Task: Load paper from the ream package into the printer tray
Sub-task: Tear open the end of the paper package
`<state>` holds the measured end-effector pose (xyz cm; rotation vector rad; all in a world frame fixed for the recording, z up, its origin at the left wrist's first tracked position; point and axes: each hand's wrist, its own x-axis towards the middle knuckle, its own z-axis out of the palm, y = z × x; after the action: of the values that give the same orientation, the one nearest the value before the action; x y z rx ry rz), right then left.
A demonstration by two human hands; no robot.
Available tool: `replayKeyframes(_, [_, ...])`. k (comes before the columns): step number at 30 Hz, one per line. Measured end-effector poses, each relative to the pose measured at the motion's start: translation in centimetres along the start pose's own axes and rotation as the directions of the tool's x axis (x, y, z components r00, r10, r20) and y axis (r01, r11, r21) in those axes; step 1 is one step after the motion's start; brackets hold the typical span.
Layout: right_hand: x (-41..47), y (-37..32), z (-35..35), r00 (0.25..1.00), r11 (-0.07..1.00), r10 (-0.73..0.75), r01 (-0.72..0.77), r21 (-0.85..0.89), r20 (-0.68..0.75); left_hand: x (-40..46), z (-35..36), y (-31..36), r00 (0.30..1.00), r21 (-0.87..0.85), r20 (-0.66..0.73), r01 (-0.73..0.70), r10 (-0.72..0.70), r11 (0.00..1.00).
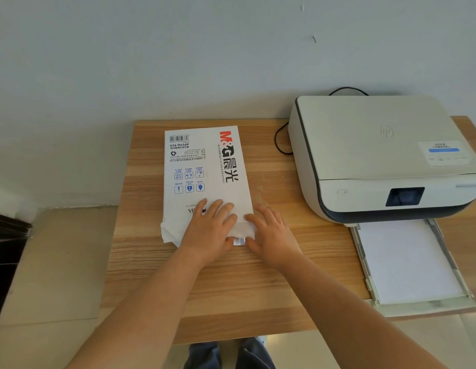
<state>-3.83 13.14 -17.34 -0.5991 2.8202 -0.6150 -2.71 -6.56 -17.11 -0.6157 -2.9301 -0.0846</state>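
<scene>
**Both hands at the open end of the ream package**

The ream package (205,177) lies flat on the wooden table (258,283), left of the printer (378,161). Left hand (213,227) presses flat, fingers straight, on its near end; right hand (271,233), fingers relaxed, touches the near right corner. The paper tray (410,265) juts from the printer's front.

Your left hand (209,227) covers the near end of the ream package (205,179), so you cannot read the black word printed there past its first letters. Your right hand (271,235) hides the wrapper's near right corner; between the 2 hands only a sliver of the opening shows, too small to tell what lies inside. The small print and icons on the wrapper are too fine to read. The printer (378,155) runs off the right edge, and its label text is blurred. Its cable (280,139) disappears behind the body. The printer tray (364,265) hides the tabletop (258,288) beneath it.
</scene>
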Motion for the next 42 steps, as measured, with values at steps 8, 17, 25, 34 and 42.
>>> replayKeyframes(8, [-0.4,-2.0,0.9,0.989,0.996,0.09,-0.093,-0.017,-0.117,-0.4,-0.7,0.3,0.994,-0.11,-0.101,-0.047,0.036,0.993])
replayKeyframes(17, [0.6,-3.4,2.0,0.926,0.945,0.325,-0.325,0.03,-0.194,-0.1,-1.9,-0.5,0.996,-0.12,-0.089,-0.017,0.007,0.993])
replayKeyframes(25, [-0.2,-2.8,1.7,0.885,0.874,0.461,-0.439,0.208,-0.066,-0.6,-2.8,-2.2,0.999,-0.135,-0.028,0.038,-0.043,0.99])
replayKeyframes(34, [0.6,-3.9,2.1,0.894,0.904,0.425,-0.428,0.004,-0.141,-1.0,-3.1,-2.0,0.998,-0.201,-0.009,0.066,-0.069,0.977])
replayKeyframes(42, [-0.5,-1.8,0.4,0.929,0.923,0.366,-0.37,-0.104,-0.059,-1.9,-3.3,-3.4,0.996,-0.212,0.049,0.085,-0.076,0.973])
